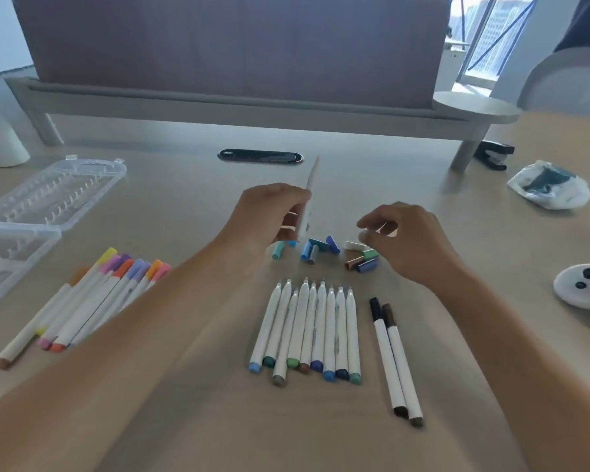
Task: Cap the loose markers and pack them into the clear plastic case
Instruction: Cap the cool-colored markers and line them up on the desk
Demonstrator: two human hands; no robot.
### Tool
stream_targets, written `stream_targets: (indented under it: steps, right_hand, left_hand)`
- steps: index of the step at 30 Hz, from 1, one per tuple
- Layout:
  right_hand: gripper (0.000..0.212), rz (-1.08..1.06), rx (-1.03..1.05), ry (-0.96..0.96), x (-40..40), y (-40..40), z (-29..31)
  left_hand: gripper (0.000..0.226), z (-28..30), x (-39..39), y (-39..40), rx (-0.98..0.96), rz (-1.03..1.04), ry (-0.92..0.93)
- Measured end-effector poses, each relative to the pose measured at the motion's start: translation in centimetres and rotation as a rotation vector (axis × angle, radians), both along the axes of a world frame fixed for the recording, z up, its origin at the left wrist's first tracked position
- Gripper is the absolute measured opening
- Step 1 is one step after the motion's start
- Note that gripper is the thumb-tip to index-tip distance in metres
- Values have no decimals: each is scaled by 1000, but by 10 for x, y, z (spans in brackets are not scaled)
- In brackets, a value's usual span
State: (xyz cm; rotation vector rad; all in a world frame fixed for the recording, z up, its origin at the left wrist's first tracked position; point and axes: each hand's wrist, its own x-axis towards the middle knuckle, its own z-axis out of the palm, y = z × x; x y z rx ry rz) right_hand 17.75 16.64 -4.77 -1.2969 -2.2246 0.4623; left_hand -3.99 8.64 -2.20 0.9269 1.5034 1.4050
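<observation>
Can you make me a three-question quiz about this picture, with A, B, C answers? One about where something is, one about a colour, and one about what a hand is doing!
1. Where is the clear plastic case?
A. far left of the table
B. between the hands
C. under the right arm

2. What colours are the caps on the two capped markers lying to the right of the uncapped row?
A. pink and yellow
B. black and brown
C. both green

3. What is the left hand doing?
A. lying flat on the table
B. gripping a white marker
C. holding the case

Answers:
1 A, it lies open at the left edge.
2 B, one dark cap is black, its neighbour brown.
3 B, the fingers curl round the marker above the loose caps.
</observation>
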Motion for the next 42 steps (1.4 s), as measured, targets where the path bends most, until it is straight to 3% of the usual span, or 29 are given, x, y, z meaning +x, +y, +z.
stream_targets:
  steps: [16, 19, 23, 29, 42]
  right_hand:
    - [11, 1, -90, -91, -15, 10, -20]
    - [6, 45, -25, 128, -13, 2, -14]
    - [9, 136, -108, 477, -7, -11, -1]
    - [23, 123, -153, 697, -1, -20, 6]
    - [26, 209, -65, 552, -1, -28, 9]
  left_hand:
    - [13, -16, 16, -26, 93, -57, -16]
    - [13, -17, 13, -28, 112, -36, 28]
    - [7, -20, 12, -28, 172, -45, 168]
    - [16, -22, 18, -31, 218, -113, 254]
    - [13, -28, 20, -29, 224, -163, 411]
